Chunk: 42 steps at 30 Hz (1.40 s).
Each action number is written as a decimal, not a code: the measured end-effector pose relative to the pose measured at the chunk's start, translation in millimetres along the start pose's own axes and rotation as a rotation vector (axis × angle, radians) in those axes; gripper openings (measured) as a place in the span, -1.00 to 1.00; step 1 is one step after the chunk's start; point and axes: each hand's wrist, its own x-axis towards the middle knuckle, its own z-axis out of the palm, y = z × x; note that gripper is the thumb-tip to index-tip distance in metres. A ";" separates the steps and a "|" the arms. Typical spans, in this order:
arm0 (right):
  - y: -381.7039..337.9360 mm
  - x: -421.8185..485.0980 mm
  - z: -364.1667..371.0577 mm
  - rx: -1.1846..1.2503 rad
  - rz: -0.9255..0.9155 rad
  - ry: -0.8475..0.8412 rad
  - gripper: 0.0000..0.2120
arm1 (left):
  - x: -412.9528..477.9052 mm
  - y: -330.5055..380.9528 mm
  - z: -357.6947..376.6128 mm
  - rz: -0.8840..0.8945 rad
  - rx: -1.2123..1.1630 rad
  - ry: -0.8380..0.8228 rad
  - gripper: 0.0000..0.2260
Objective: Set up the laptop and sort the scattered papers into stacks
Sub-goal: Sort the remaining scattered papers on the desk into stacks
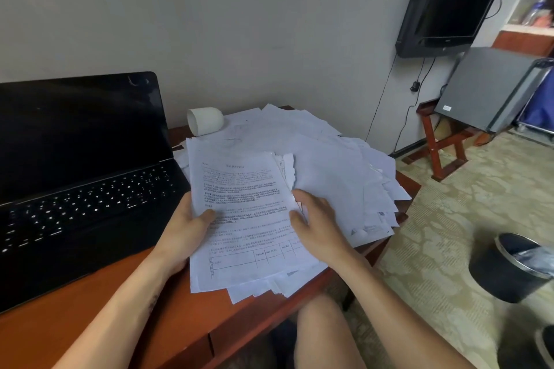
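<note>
Left hand [186,228] and right hand [317,219], each grip clamped on one side of a bundle of papers [239,204], apparently square it for stacking, above the scattered pile [329,165] beside the open laptop [81,165] on the surface [90,293].

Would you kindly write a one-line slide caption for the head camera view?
Left hand and right hand hold a printed sheaf over scattered papers beside an open, dark laptop.
</note>
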 end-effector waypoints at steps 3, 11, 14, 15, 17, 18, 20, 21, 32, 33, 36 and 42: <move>-0.2 13.2 0.0 0.161 0.066 0.093 -0.77 | 0.7 0.4 -3.0 -0.006 -0.021 0.006 -0.65; 3.8 59.8 -11.9 0.371 0.275 0.238 -0.84 | -1.4 4.1 -6.5 0.002 -0.095 -0.084 -0.65; 8.6 74.1 -15.0 0.413 0.306 0.262 -0.86 | -0.7 3.4 -8.9 0.026 -0.047 -0.090 -0.63; 10.4 78.4 -15.4 0.411 0.318 0.251 -0.84 | -0.5 3.4 -8.9 0.032 -0.029 -0.089 -0.63; 14.7 88.5 -13.5 0.385 0.332 0.224 -0.77 | -0.4 3.1 -8.6 0.039 0.005 -0.100 -0.64; 15.1 93.2 -12.1 0.367 0.335 0.213 -0.74 | -0.3 3.2 -8.5 0.044 0.026 -0.112 -0.65; 13.8 101.8 -8.8 0.340 0.332 0.200 -0.72 | -0.8 3.3 -9.2 0.050 0.062 -0.137 -0.66; 12.0 105.4 -7.7 0.332 0.328 0.198 -0.73 | -1.4 3.6 -9.9 0.053 0.069 -0.147 -0.66; 16.6 110.0 -3.8 0.184 0.237 0.119 -0.75 | 2.1 2.2 -12.4 0.024 0.064 -0.068 -0.71; 19.6 105.7 -8.4 0.129 0.198 0.136 -0.76 | 2.3 3.7 -13.6 0.031 0.065 -0.046 -0.72; 21.0 89.5 -27.8 0.040 0.098 0.118 -0.77 | 4.1 6.5 -19.8 0.056 0.061 0.027 -0.73; 29.2 50.6 -49.1 -0.389 0.056 -0.331 -0.08 | 7.0 9.2 -35.1 0.129 0.065 0.186 -0.74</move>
